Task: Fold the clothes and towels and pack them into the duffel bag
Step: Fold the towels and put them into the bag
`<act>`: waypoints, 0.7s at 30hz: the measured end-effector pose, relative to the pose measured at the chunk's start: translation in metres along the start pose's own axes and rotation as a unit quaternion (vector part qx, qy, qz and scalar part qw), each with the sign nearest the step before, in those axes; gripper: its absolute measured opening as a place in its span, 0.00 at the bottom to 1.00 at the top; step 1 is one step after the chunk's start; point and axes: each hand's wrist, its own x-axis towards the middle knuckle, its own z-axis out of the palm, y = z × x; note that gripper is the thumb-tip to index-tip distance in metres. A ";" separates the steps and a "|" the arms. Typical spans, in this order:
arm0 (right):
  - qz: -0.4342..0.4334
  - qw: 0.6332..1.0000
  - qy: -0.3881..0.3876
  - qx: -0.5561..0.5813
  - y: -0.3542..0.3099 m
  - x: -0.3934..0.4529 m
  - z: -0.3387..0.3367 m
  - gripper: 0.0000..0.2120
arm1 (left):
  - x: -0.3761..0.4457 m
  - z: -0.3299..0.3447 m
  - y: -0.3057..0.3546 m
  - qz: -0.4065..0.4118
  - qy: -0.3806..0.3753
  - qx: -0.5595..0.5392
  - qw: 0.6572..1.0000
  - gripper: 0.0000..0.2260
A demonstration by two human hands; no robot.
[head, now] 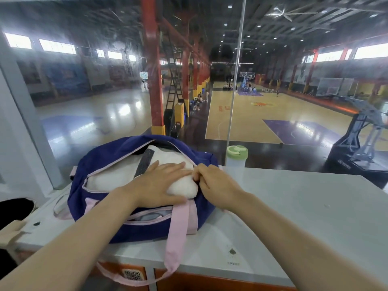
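A dark blue duffel bag [100,160] with pink straps lies on the white counter [294,206], its top opening unzipped. Inside it a white folded towel [111,177] with a grey stripe bulges out of the opening. My left hand [159,181] lies flat on the towel with fingers spread, pressing it down. My right hand [212,181] is at the right end of the opening, fingers pinched at the bag's edge where the zipper ends; the zipper pull itself is hidden by my fingers. A front pocket on the bag shows pale fabric.
A translucent bottle with a green lid [236,156] stands just right of the bag, against the glass pane. A pink strap [176,238] hangs over the counter's front edge. Bare counter stretches to the right. Beyond the glass is a basketball hall.
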 end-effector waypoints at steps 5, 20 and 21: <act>-0.007 0.989 -0.018 -0.149 -0.002 0.000 0.000 0.10 | 0.007 0.001 -0.004 -0.011 0.069 -0.028 0.997 0.28; -0.043 0.988 -0.132 0.066 -0.024 -0.017 -0.033 0.08 | 0.029 0.019 0.008 0.014 0.093 -0.261 0.961 0.25; -0.043 0.988 -0.128 0.070 -0.024 -0.020 -0.034 0.06 | 0.030 0.020 0.003 0.014 0.065 -0.223 0.972 0.27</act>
